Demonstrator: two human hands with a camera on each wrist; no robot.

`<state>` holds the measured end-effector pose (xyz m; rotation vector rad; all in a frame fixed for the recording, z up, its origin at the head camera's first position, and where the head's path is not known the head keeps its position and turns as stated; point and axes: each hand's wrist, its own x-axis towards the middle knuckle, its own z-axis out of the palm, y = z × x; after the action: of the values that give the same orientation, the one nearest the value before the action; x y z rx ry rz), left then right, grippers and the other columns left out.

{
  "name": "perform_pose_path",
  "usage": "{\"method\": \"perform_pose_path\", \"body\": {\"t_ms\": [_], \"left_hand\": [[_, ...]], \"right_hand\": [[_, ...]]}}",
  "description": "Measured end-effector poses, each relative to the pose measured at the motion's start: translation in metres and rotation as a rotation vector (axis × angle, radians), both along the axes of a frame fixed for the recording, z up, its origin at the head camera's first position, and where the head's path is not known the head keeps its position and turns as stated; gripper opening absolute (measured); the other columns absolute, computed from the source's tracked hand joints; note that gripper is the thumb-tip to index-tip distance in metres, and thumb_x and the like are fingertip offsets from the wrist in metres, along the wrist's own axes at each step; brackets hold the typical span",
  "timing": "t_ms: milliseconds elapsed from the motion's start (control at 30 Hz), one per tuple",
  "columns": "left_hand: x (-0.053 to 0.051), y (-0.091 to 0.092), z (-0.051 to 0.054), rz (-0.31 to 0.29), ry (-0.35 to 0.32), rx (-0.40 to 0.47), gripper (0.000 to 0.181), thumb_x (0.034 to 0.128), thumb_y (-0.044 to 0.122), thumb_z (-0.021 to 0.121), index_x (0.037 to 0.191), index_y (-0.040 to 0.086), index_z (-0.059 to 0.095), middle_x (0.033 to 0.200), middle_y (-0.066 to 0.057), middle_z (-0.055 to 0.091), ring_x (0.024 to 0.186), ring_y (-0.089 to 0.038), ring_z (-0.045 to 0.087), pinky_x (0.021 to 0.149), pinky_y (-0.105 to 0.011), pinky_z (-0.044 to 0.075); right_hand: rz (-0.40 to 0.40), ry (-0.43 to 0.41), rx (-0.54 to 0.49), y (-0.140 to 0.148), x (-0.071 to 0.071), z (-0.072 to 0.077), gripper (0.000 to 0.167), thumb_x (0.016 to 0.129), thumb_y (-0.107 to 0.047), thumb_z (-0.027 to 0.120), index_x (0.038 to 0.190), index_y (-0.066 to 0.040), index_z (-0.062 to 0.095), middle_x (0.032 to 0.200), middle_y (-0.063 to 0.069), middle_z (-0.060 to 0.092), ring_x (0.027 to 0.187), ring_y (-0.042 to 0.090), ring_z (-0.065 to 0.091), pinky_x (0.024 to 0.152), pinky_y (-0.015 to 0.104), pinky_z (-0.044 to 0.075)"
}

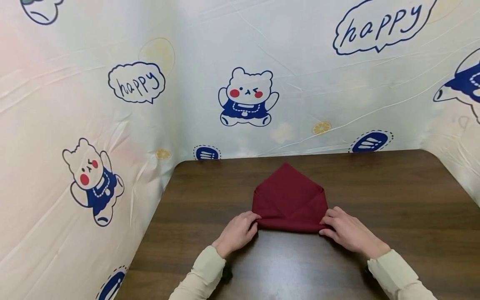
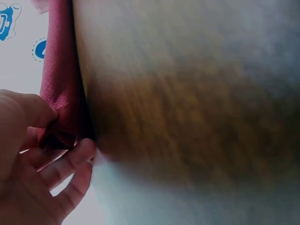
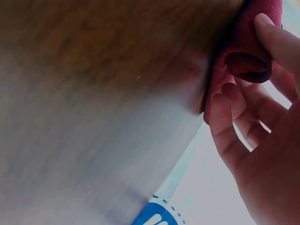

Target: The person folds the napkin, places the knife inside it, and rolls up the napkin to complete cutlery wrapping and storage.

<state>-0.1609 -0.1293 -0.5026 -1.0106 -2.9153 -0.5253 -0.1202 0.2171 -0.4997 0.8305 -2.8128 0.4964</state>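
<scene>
A dark red cloth napkin lies folded on the table, its far end a point and its near edge rolled into a thick band. At the left end of that band my left hand pinches the cloth between thumb and fingers. My right hand holds the band's right end the same way. In the left wrist view, the left thumb presses on the rolled cloth with fingers beneath. The right wrist view shows the spiral end of the roll between the right thumb and fingers.
The brown wooden table spreads around the cloth. Behind and to the left hangs a pale curtain printed with bears and the word "happy", meeting the table's far edge.
</scene>
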Motion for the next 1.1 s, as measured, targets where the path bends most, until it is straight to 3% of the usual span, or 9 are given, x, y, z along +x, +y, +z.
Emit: {"method": "perform_pose_path", "body": {"t_ms": [133, 333, 567, 733, 933, 1000, 1100], "left_hand": [[-0.001, 0.001, 0.003, 0.018, -0.097, 0.017, 0.025, 0.0987, 0.014, 0.05, 0.117, 0.008, 0.065, 0.108, -0.002, 0.065, 0.098, -0.014, 0.062, 0.087, -0.03, 0.051], [-0.002, -0.001, 0.006, 0.044, -0.213, 0.075, 0.026, 0.1001, 0.012, 0.046, 0.117, 0.007, 0.065, 0.106, -0.004, 0.063, 0.1, -0.016, 0.059, 0.091, -0.032, 0.048], [-0.003, -0.005, 0.0, 0.065, -0.216, 0.135, 0.027, 0.1016, 0.014, 0.046, 0.118, 0.007, 0.066, 0.097, -0.001, 0.052, 0.092, -0.014, 0.049, 0.085, -0.028, 0.044], [-0.007, -0.006, -0.001, 0.09, -0.22, 0.146, 0.02, 0.1005, 0.016, 0.05, 0.115, 0.011, 0.063, 0.102, -0.001, 0.058, 0.089, -0.011, 0.053, 0.082, -0.028, 0.047], [-0.01, -0.004, 0.0, 0.114, -0.248, 0.144, 0.012, 0.0998, 0.016, 0.051, 0.106, 0.013, 0.061, 0.099, -0.001, 0.06, 0.088, -0.012, 0.056, 0.081, -0.03, 0.048], [-0.012, -0.003, 0.0, 0.114, -0.25, 0.14, 0.012, 0.0994, 0.015, 0.051, 0.104, 0.012, 0.062, 0.096, -0.001, 0.061, 0.086, -0.012, 0.056, 0.08, -0.029, 0.048], [-0.015, -0.002, 0.0, 0.115, -0.281, 0.157, 0.01, 0.0986, 0.013, 0.052, 0.101, 0.012, 0.062, 0.09, 0.0, 0.061, 0.081, -0.011, 0.055, 0.076, -0.028, 0.047]], "right_hand": [[-0.01, -0.036, 0.014, 0.001, -0.002, 0.001, 0.011, 0.085, -0.028, 0.072, 0.091, -0.02, 0.07, 0.088, -0.01, 0.056, 0.087, 0.009, 0.049, 0.073, 0.029, 0.048], [-0.042, -0.196, 0.029, 0.001, -0.003, 0.003, 0.013, 0.09, -0.034, 0.066, 0.096, -0.022, 0.069, 0.09, -0.014, 0.059, 0.087, 0.007, 0.051, 0.074, 0.031, 0.049], [-0.055, -0.338, -0.027, 0.0, -0.008, 0.009, 0.013, 0.094, -0.037, 0.059, 0.092, -0.026, 0.065, 0.085, -0.016, 0.059, 0.084, 0.008, 0.049, 0.074, 0.032, 0.046], [-0.079, -0.343, -0.005, -0.001, -0.012, 0.009, 0.015, 0.094, -0.038, 0.058, 0.087, -0.026, 0.065, 0.084, -0.015, 0.06, 0.083, 0.008, 0.047, 0.072, 0.031, 0.044], [-0.125, -0.357, 0.034, -0.005, -0.014, 0.011, 0.021, 0.093, -0.036, 0.059, 0.095, -0.019, 0.07, 0.094, -0.005, 0.065, 0.089, 0.016, 0.051, 0.076, 0.038, 0.048], [-0.139, -0.398, 0.031, -0.006, -0.015, 0.013, 0.027, 0.093, -0.037, 0.058, 0.101, -0.014, 0.07, 0.098, -0.001, 0.066, 0.092, 0.02, 0.055, 0.08, 0.043, 0.049], [-0.156, -0.497, -0.01, -0.006, -0.016, 0.015, 0.027, 0.094, -0.038, 0.057, 0.093, -0.013, 0.069, 0.089, 0.0, 0.066, 0.088, 0.02, 0.058, 0.079, 0.043, 0.048]]}}
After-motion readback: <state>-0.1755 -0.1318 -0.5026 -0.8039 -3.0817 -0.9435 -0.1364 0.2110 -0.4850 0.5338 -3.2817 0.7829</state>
